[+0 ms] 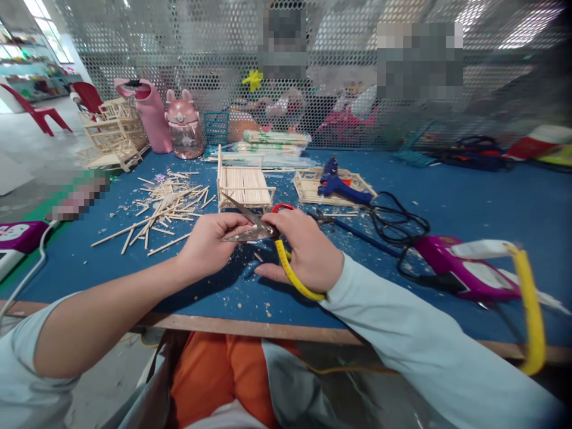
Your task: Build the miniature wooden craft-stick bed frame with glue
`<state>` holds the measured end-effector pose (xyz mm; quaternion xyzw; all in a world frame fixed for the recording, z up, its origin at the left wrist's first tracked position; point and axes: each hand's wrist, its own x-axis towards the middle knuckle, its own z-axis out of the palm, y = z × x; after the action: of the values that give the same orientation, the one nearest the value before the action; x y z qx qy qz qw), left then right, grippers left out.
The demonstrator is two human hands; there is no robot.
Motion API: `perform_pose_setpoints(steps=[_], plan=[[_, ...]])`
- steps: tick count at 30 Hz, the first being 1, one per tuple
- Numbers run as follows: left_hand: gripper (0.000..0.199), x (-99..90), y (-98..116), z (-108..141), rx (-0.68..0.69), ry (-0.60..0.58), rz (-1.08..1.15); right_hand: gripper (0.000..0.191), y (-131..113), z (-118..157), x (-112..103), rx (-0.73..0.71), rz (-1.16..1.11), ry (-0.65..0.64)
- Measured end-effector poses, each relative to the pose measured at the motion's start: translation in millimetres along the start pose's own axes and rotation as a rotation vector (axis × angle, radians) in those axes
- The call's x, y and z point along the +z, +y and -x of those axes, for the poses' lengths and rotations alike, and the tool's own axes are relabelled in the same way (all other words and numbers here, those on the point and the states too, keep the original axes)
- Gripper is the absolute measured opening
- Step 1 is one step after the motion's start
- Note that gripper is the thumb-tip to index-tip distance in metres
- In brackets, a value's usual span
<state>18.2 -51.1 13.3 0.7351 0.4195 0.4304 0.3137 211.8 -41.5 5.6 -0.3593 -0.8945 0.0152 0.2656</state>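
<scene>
My right hand (308, 247) is wrapped round the red and yellow handles of a pair of scissors (270, 230), whose blades are spread and point left. My left hand (208, 241) is closed in a pinch right at the blades; whatever lies between its fingertips is too small and hidden to name. Just beyond the scissors stands a small chair-like piece made of thin wooden sticks (245, 185). To the left of it lies a loose pile of cut sticks (172, 205).
A blue glue gun (344, 189) rests on a stick frame (304, 186), its black cable (393, 223) coiled to the right near a purple power strip (465, 268). Pink bottles (154, 119), stick models (114, 134) and bagged sticks (277, 140) line the back against a perforated metal screen (179, 65).
</scene>
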Motion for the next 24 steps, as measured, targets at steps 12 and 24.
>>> perform_pose_setpoints(steps=[12, 24], plan=[[0.024, 2.5, 8, 4, 0.045, 0.058, 0.021, 0.058, -2, 2, 5, -0.026, -0.048, 0.085], [0.01, 8.0, 1, 0, -0.038, 0.062, 0.049, 0.022, -18, -8, 1, 0.278, -0.568, 0.251]])
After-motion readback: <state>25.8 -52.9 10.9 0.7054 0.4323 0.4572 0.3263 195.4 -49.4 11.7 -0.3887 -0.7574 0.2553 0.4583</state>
